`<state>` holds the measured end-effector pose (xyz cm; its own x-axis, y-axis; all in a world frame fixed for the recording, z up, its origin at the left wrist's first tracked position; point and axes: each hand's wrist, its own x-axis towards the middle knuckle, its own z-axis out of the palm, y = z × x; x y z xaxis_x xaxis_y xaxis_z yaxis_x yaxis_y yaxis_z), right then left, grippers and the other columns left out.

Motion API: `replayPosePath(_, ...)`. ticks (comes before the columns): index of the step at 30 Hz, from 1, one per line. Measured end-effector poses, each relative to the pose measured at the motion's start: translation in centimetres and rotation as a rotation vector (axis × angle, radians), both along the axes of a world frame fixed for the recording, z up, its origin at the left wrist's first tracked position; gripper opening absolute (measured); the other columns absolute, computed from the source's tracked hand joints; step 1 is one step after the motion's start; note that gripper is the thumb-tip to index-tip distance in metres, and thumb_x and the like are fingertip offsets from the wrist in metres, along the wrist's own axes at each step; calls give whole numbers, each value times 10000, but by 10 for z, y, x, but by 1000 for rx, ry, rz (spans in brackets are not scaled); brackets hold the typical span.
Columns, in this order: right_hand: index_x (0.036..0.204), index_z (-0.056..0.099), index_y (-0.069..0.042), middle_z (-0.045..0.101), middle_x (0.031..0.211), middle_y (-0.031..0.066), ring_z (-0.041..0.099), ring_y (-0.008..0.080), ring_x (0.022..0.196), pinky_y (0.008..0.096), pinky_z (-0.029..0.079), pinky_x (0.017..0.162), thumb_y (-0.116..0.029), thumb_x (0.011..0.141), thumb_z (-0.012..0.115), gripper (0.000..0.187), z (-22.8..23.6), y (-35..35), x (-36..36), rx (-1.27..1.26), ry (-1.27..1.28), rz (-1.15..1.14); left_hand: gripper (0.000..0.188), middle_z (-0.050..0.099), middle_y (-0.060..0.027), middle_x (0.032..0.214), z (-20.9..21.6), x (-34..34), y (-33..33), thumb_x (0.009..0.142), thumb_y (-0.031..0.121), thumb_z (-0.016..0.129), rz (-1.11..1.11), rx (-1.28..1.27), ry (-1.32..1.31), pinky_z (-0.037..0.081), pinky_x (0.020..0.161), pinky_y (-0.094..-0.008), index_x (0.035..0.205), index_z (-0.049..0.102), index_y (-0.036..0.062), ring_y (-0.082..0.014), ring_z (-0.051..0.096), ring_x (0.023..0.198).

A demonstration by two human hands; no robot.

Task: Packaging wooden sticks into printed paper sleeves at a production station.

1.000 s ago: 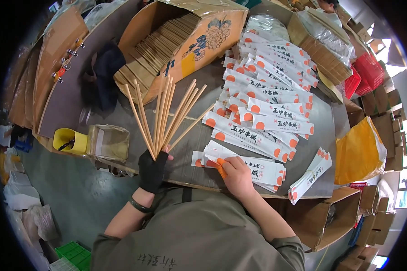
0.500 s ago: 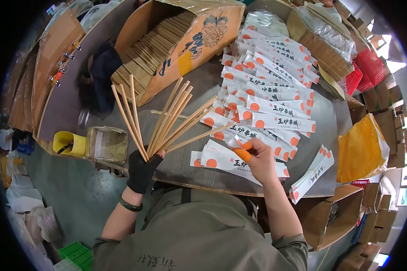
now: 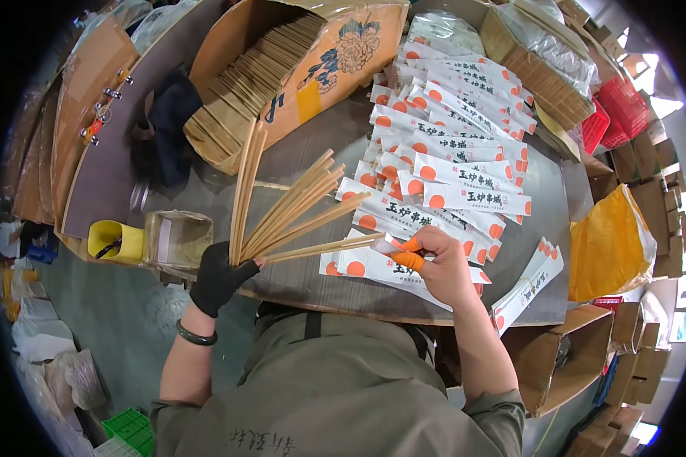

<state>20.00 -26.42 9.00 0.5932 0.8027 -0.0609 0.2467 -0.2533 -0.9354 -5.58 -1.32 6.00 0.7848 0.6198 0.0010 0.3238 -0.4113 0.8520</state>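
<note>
Left hand (image 3: 219, 276): gloved grip clamped on fanned chopsticks (image 3: 286, 213).
Right hand (image 3: 434, 263): grip pinching paper sleeve (image 3: 373, 263), one chopstick tip at its mouth.
Beyond right grip: sleeve pile (image 3: 457, 145) on tabletop (image 3: 312, 282).

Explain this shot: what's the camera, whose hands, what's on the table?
No machine here. A person wears a fisheye camera on the head, looking down, so straight edges bend near the rim. The forearms come in from below. The left hand, in a black glove, grips a fan of wooden sticks. The right hand, with orange fingertip covers, pinches a white paper sleeve at the tip of one stick. More sleeves lie spread across the round table. Behind is an open cardboard box of packed sticks.
</note>
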Motion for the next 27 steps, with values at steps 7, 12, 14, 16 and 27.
replayPosePath(7, 854, 713, -69, 610, 802, 36, 571, 212, 729, 338, 483, 630, -97, 719, 779, 152, 6, 16, -17, 95, -830, 150, 371, 692, -119, 873, 2, 26, -5, 828, 258, 738, -138, 28, -155, 506, 709, -316, 1073, 663, -11, -180, 653, 786)
replayPosePath(12, 881, 675, -65, 617, 905, 46, 586, 244, 883, 351, 488, 729, -103, 701, 721, 190, 2, 61, -16, 176, -1042, 235, 225, 681, -36, 995, 6, 114, -73, 958, 151, 584, 88, -440, -560, 490, 749, -257, 1135, 641, 24, -88, 601, 836)
replayPosePath(14, 1177, 622, -35, 589, 1025, 116, 562, 286, 974, 413, 458, 830, -155, 721, 783, 498, 15, 54, 0, 44, -1154, -55, 157, 679, -22, 878, -8, 107, -45, 943, 140, 594, 179, -546, -465, 493, 694, -264, 1032, 662, 29, -87, 610, 747)
replayPosePath(16, 1233, 581, 11, 570, 1074, 124, 555, 298, 988, 417, 453, 847, -144, 722, 760, 563, -8, 28, -5, -64, -978, 146, 142, 676, -25, 773, -19, 93, -27, 918, 162, 629, 274, -189, -262, 460, 595, -245, 964, 676, 36, -65, 571, 642)
replayPosePath(27, 1059, 619, 18, 587, 1028, 117, 599, 275, 942, 377, 509, 777, -62, 745, 682, 330, -59, -3, -43, -36, -1015, 313, 226, 683, -60, 776, -46, 49, -41, 899, 196, 671, 359, -451, -275, 489, 678, -243, 984, 669, -14, -95, 619, 718)
